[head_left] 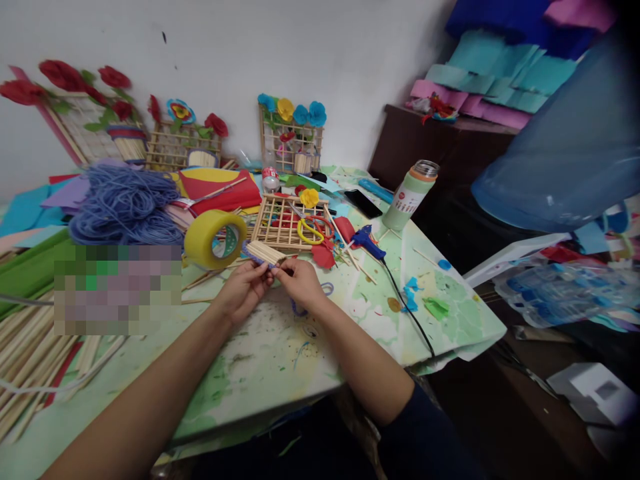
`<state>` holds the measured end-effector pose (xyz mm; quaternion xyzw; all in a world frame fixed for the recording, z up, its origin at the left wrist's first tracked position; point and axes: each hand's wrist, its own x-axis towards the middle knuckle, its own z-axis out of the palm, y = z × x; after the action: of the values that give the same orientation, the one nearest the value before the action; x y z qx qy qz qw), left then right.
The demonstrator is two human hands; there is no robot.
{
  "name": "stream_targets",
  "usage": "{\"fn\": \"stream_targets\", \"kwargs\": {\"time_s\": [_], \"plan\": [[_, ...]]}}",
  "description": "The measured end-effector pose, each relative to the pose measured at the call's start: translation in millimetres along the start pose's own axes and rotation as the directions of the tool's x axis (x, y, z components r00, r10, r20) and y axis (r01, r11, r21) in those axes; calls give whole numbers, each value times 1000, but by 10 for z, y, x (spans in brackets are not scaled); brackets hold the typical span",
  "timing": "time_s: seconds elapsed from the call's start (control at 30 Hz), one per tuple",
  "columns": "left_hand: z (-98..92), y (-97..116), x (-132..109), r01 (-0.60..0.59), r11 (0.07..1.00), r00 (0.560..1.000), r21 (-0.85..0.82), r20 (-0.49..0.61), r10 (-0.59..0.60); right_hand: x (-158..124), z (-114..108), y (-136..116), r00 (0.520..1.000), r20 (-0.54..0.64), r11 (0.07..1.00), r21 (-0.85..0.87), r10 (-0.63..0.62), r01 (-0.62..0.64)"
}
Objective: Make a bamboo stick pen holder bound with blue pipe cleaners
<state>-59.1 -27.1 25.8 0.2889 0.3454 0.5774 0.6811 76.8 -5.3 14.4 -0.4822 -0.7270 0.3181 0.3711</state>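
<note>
Over the green-and-white patterned surface (365, 360), my left hand (245, 289) and right hand (302, 283) both pinch a small row of pale wooden sticks (268, 252) edged with bluish-purple cord (254, 254), near a wide yellow tape roll (197, 241) and a wooden lattice (280, 221).

Ahead of me a yellow tape roll (199, 241), red flowers (65, 75) by the wall (215, 47), to my right a green bottle (403, 205), dark phone (363, 203) beside it
</note>
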Motion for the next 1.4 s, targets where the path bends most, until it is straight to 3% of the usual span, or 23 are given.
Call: {"fn": "stream_targets", "kwargs": {"time_s": [0.27, 0.47, 0.57, 0.67, 0.8, 1.07, 1.4], "plan": [[-2, -62, 21, -74, 993, 997, 93, -25, 77, -12, 4, -13, 1000, 30, 1000, -17, 8, -8], [-34, 12, 31, -63, 987, 997, 149, -43, 70, -2, -76, -36, 962, 262, 958, 250, 71, -139], [-70, 33, 41, -48, 983, 997, 177, -58, 59, 16, -191, -37, 953, 302, 973, 216, 19, -88], [-102, 38, 52, -27, 976, 997, 214, -60, 41, 38, -334, -47, 960, 272, 991, 131, -63, 28], [-113, 65, 47, -1, 975, 998, 222, -57, 14, 55, -494, -85, 975, 197, 992, 96, -105, 87], [-21, 94, -24, 105, 983, 994, 149, -10, -105, 77, -487, -77, 995, -35, 984, 150, -96, 101], [2, 105, -61, 149, 988, 986, 28, 76, -151, 142, -379, 66, 986, -153, 978, 206, 59, -26]]}}
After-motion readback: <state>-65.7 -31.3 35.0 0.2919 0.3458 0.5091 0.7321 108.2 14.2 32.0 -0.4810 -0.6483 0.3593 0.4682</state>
